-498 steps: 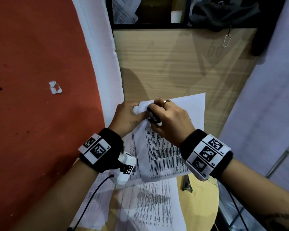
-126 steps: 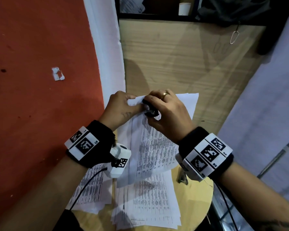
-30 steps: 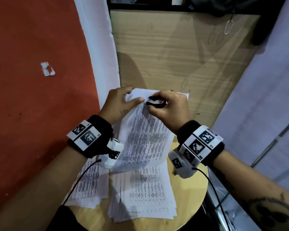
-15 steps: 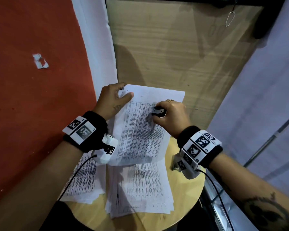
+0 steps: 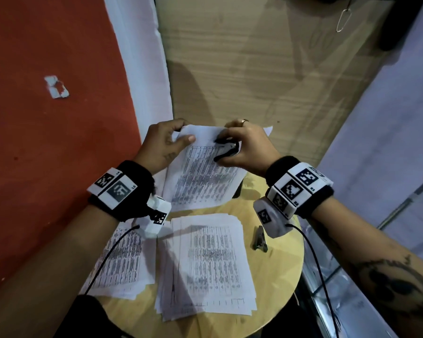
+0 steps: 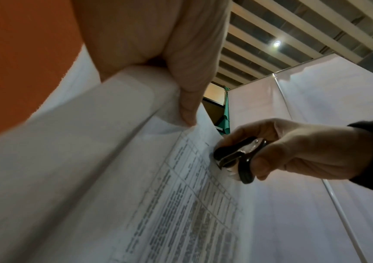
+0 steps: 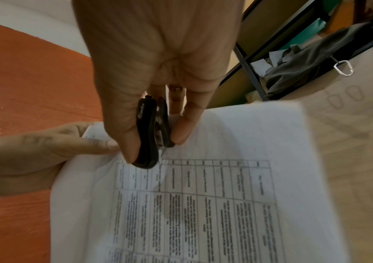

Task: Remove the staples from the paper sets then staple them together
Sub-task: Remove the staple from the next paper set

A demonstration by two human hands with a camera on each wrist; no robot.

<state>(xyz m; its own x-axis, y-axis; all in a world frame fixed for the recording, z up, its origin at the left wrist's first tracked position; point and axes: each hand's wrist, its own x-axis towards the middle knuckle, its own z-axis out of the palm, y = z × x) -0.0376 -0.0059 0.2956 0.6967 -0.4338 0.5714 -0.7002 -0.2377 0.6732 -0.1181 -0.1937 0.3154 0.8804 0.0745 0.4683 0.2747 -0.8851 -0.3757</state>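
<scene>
Lying nearest on the round wooden table (image 5: pixel 276 284) are two stacks of printed sheets (image 5: pixel 205 264), a broad one in the middle and a second to its left under the left forearm, with a stapler (image 5: pixel 259 239) just right of them near the table's right edge. Above the table's far edge, the held paper set (image 5: pixel 205 176), white pages with a printed grid, hangs tilted in the air. The left hand (image 5: pixel 161 145) pinches its upper left corner, thumb on top. The right hand (image 5: pixel 244 147) squeezes a black staple remover (image 5: pixel 226 151) between thumb and fingers, its tip against the top margin. Beyond stand a wood panel (image 5: pixel 242 69), a red wall (image 5: pixel 47 118) at left and a pale partition (image 5: pixel 388 118) at right
</scene>
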